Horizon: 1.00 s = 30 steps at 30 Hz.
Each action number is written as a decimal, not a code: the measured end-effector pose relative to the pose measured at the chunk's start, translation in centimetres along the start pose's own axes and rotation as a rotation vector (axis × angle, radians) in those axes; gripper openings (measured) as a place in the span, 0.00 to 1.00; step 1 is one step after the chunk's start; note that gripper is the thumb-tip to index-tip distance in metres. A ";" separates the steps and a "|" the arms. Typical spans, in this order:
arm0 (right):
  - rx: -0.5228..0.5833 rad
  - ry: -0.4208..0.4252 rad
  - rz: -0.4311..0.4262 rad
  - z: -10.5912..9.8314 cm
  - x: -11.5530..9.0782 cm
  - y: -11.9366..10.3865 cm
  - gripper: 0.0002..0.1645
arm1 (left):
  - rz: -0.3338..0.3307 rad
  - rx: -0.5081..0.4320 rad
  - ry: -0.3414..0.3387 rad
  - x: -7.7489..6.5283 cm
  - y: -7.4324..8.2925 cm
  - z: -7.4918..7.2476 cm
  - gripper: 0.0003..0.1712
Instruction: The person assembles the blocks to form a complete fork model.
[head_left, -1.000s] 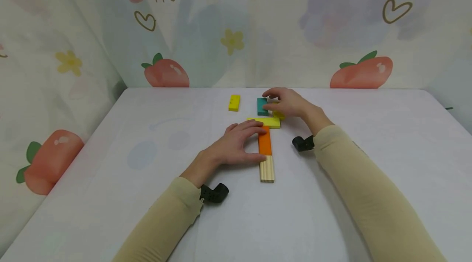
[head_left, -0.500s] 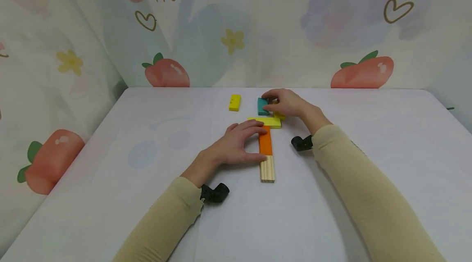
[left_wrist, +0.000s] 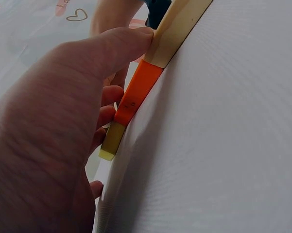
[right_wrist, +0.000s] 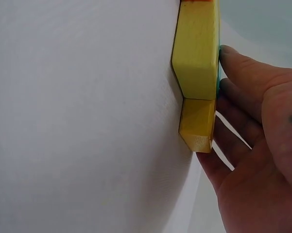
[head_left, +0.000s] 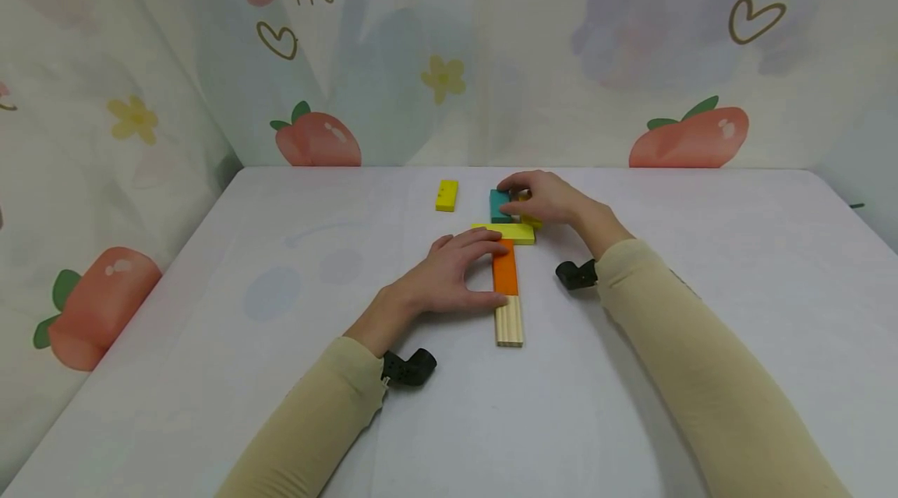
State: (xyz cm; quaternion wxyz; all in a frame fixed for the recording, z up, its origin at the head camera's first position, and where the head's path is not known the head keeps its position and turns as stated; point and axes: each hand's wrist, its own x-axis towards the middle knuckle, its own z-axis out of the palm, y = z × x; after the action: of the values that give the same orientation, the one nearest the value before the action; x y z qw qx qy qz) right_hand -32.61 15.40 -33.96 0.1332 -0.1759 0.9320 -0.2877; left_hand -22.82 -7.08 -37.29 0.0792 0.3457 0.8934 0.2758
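An orange block (head_left: pixel 504 268) lies end to end with a plain wood block (head_left: pixel 508 323), and a light yellow block (head_left: pixel 519 233) crosses its far end. My left hand (head_left: pixel 449 272) rests beside this row, thumb on the plain block near the joint, fingertips over the far end of the orange and yellow blocks. Past the yellow block, my right hand (head_left: pixel 550 198) pinches a teal block (head_left: pixel 499 206) between thumb and fingers, its near end right at the yellow block. A deeper yellow block (right_wrist: pixel 198 119) lies partly hidden under the right hand.
Another yellow block (head_left: pixel 446 196) lies to the left at the far side of the white table (head_left: pixel 449 436). Behind stands a printed curtain (head_left: pixel 491 54). A black wrist camera (head_left: pixel 410 368) sits at the left wrist, another camera (head_left: pixel 577 274) at the right.
My right hand has drawn the teal block slightly nearer, up to the light yellow block. The left hand and the other blocks have stayed in place.
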 end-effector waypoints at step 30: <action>-0.020 -0.001 0.001 0.2 -0.4 -0.3 0.30 | 0.007 -0.009 -0.002 0.0 0.0 -0.1 0.39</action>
State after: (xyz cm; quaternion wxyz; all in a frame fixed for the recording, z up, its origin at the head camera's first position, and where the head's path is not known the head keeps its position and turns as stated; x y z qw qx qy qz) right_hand -32.14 15.28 -33.88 0.1319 -0.1768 0.9348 -0.2783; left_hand -22.82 -7.14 -37.22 0.0807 0.3490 0.8908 0.2796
